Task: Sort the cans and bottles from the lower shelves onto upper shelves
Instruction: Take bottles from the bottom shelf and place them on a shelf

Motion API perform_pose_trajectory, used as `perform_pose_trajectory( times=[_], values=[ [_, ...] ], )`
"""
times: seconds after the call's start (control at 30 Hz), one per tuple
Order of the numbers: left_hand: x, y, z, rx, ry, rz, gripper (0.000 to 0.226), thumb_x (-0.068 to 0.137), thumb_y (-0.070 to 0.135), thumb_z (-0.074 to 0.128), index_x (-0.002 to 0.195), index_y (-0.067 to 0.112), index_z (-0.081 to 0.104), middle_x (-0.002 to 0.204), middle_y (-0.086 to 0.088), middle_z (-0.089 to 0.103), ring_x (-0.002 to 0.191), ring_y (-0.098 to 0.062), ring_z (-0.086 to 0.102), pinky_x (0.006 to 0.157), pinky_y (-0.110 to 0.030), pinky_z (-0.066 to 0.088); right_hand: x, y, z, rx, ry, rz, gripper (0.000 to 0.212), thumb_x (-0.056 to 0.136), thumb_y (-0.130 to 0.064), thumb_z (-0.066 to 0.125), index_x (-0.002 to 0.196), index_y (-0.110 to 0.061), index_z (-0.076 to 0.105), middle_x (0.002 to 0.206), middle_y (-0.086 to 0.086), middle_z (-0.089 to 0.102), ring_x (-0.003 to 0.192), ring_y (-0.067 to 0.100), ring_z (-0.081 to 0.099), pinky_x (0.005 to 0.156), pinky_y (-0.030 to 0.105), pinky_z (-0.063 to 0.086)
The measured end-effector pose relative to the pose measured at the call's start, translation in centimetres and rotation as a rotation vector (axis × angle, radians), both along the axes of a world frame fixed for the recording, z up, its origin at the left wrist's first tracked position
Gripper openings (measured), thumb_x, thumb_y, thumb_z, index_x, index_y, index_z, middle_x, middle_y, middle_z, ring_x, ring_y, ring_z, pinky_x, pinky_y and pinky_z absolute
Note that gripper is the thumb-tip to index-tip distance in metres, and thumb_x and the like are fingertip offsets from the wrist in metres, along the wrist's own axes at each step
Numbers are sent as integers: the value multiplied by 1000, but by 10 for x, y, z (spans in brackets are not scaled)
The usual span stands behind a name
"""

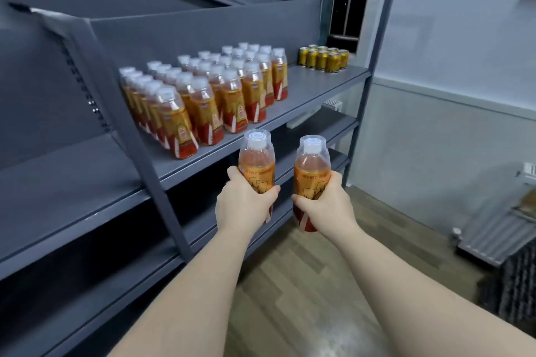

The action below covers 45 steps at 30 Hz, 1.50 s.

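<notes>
My left hand (245, 206) grips an upright orange drink bottle (256, 158) with a white cap. My right hand (327, 203) holds a second, matching bottle (311, 164). Both bottles hang in front of the grey upper shelf (316, 87), just below its front edge. On that shelf stand several rows of the same orange bottles (208, 95), filling its left and middle. A small group of gold cans (324, 58) sits at the back right of the same shelf.
Between the bottle rows and the cans the shelf surface is bare. A slanted grey upright (145, 159) crosses the shelf front at left. Lower shelves (333, 130) lie dark beneath. Wood floor (304, 284) is underfoot, and a ribbed metal object (499, 235) lies at right.
</notes>
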<state>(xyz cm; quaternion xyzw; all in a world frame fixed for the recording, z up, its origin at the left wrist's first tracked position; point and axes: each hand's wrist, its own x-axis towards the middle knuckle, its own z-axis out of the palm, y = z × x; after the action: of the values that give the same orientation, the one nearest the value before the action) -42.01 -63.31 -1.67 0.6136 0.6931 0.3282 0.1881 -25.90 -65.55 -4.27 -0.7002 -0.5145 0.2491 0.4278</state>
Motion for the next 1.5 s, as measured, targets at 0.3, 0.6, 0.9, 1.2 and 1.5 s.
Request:
perform_pose_trajectory(
  times=[0.3, 0.6, 0.9, 1.2, 1.5],
  values=[
    [104, 55, 11, 13, 20, -79, 71, 75, 62, 76, 118, 19, 39, 110, -4, 61, 101, -27, 62, 72, -34, 49, 101, 49, 15, 17, -22, -40, 61, 78, -44, 78, 114, -29, 31, 100, -10, 55, 91, 14, 59, 76, 35, 54],
    [152, 149, 14, 46, 23, -92, 71, 74, 64, 75, 117, 21, 38, 110, -2, 62, 102, -27, 63, 79, -39, 55, 146, 139, 20, 39, -14, -52, 63, 77, -42, 79, 118, -29, 32, 106, -6, 57, 95, 16, 60, 81, 39, 56],
    [158, 262, 28, 37, -22, -44, 71, 79, 58, 75, 122, 17, 36, 114, -8, 61, 108, -33, 61, 83, -40, 51, 158, 256, 39, 45, -14, -20, 65, 78, -42, 79, 120, -28, 32, 101, -9, 57, 91, 16, 61, 75, 43, 59],
    [169, 338, 29, 46, -43, 98, 77, 80, 56, 75, 129, 15, 33, 116, -8, 63, 108, -34, 62, 82, -42, 53, 165, 345, 42, 76, 11, 118, 61, 81, -36, 79, 118, -26, 32, 100, -12, 55, 85, 2, 54, 63, 20, 44],
    [191, 395, 21, 42, -57, 297, 75, 80, 57, 75, 127, 16, 33, 121, -6, 61, 110, -34, 61, 84, -41, 54, 184, 439, 38, 71, 34, 335, 57, 82, -30, 79, 115, -25, 33, 93, -14, 55, 78, -1, 55, 58, 15, 41]
  ],
)
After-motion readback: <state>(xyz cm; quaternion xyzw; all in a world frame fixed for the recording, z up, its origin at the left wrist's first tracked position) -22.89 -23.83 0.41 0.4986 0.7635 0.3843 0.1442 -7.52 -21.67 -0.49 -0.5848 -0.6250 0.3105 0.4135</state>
